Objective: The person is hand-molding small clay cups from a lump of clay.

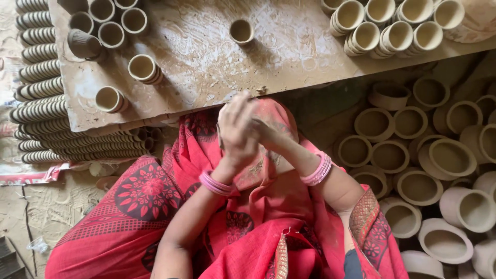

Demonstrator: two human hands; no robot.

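Left hand (235, 129) and right hand (266, 129) are pressing together palm to palm over the lap, likely rubbing clay off; nothing visible between them. Nearest clay cup (109, 99) is standing on the counter (206, 57), close for reaching.

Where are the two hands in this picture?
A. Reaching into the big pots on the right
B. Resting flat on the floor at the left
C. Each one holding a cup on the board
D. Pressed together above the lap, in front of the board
D: the left hand and the right hand meet over the red cloth, just below the edge of the board, and touch no cup.
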